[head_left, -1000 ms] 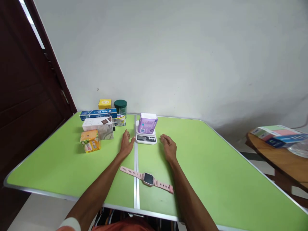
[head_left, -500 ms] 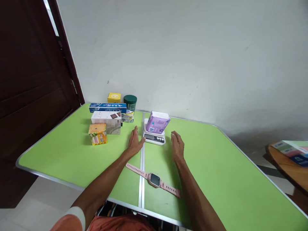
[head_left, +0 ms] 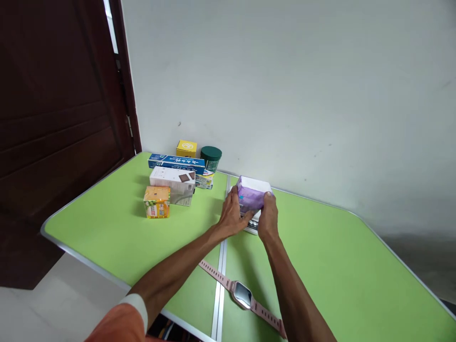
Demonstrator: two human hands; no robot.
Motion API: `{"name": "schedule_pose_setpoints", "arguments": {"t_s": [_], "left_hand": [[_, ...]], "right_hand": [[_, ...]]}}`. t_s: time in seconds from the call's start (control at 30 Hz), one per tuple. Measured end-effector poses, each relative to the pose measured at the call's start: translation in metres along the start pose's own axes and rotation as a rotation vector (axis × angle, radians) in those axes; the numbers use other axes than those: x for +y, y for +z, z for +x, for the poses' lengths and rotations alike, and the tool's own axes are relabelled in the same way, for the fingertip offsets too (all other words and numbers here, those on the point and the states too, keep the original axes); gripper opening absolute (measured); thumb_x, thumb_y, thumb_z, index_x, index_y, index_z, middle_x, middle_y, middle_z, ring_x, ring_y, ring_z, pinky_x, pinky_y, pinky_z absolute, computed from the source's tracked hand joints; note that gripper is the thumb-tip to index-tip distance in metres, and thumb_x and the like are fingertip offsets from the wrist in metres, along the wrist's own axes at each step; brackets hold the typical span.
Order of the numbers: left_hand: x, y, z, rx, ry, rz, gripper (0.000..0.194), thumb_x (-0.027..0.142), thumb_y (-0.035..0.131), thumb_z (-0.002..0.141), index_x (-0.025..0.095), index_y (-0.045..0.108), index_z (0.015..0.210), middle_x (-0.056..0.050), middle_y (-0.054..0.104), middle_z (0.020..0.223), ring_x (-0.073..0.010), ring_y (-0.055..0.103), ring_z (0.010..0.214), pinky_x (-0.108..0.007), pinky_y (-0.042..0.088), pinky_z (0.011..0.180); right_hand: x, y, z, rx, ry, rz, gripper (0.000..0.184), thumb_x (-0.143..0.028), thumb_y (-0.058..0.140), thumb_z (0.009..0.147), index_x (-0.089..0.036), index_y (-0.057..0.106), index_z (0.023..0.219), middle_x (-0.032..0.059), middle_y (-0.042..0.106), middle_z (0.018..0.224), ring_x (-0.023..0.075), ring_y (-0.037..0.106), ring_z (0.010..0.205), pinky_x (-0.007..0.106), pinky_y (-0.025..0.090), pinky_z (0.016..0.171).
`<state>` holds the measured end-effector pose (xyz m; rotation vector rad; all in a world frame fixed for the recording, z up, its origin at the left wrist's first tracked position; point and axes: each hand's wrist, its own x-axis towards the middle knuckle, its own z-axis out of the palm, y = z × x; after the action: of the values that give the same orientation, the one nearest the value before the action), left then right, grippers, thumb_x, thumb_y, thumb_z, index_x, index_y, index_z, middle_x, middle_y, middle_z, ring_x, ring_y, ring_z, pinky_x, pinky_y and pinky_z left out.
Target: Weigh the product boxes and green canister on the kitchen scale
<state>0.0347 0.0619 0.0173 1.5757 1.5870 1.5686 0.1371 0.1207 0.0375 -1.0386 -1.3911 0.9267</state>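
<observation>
A purple and white soft pack (head_left: 249,194), perhaps tissues or pads, is gripped from both sides over a small white digital scale (head_left: 252,225). My left hand (head_left: 232,213) closes on its left side, the thumb across the front. My right hand (head_left: 268,214) holds the right side with the thumb near the top corner. Whether the pack still touches the scale cannot be made out, since my hands cover most of the scale and its display. Nearer to me lies a pink smartwatch (head_left: 242,294), its strap stretched out and partly behind my right forearm.
On the left stand an orange fruit-print box (head_left: 156,202), a white box (head_left: 173,178) and a long blue box (head_left: 176,162). Behind are a yellow box (head_left: 186,148) and a green-lidded jar (head_left: 211,156). A metal seam (head_left: 219,294) divides the green table (head_left: 320,261) before the wall.
Both hands have come in from either side and taken hold of the purple pack. The view has shifted to the left, so everything sits further right.
</observation>
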Motion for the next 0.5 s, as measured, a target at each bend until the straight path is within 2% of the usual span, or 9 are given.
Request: {"name": "schedule_pose_setpoints", "arguments": {"t_s": [0.13, 0.23, 0.37, 0.5], "left_hand": [[0.012, -0.038, -0.034, 0.051, 0.0, 0.047, 0.098, 0.039, 0.066, 0.087, 0.013, 0.014, 0.166, -0.023, 0.036, 0.164, -0.0375, 0.036, 0.154, -0.051, 0.032, 0.129], [0.013, -0.076, -0.063, 0.139, -0.009, 0.091, 0.091, 0.044, 0.064, 0.092, 0.017, 0.016, 0.165, -0.022, 0.038, 0.162, -0.0359, 0.041, 0.15, -0.052, 0.037, 0.125], [-0.008, -0.117, -0.091, 0.267, -0.041, 0.189, 0.081, 0.05, 0.064, 0.093, 0.016, 0.028, 0.158, -0.023, 0.047, 0.153, -0.0364, 0.047, 0.144, -0.056, 0.041, 0.12], [-0.035, -0.135, -0.104, 0.317, -0.101, 0.225, 0.08, 0.051, 0.067, 0.089, 0.013, 0.036, 0.152, -0.025, 0.049, 0.147, -0.0377, 0.048, 0.142, -0.057, 0.04, 0.12]], "right_hand": [[-0.036, 0.015, -0.032, -0.118, -0.059, -0.007, 0.074, -0.073, 0.044, 0.098, -0.018, 0.06, 0.145, 0.014, 0.063, 0.146, 0.0315, 0.056, 0.136, 0.047, 0.041, 0.117], [-0.051, 0.039, -0.062, -0.256, -0.062, 0.057, 0.076, -0.074, 0.045, 0.099, -0.02, 0.056, 0.15, 0.0138, 0.063, 0.147, 0.0318, 0.057, 0.135, 0.049, 0.043, 0.116], [-0.051, 0.079, -0.098, -0.411, 0.004, 0.185, 0.08, -0.076, 0.049, 0.097, -0.02, 0.052, 0.155, 0.0134, 0.06, 0.153, 0.0322, 0.056, 0.138, 0.049, 0.042, 0.119], [-0.041, 0.105, -0.116, -0.439, 0.021, 0.217, 0.079, -0.075, 0.05, 0.096, -0.022, 0.054, 0.155, 0.0123, 0.057, 0.156, 0.032, 0.053, 0.143, 0.05, 0.039, 0.123]]}}
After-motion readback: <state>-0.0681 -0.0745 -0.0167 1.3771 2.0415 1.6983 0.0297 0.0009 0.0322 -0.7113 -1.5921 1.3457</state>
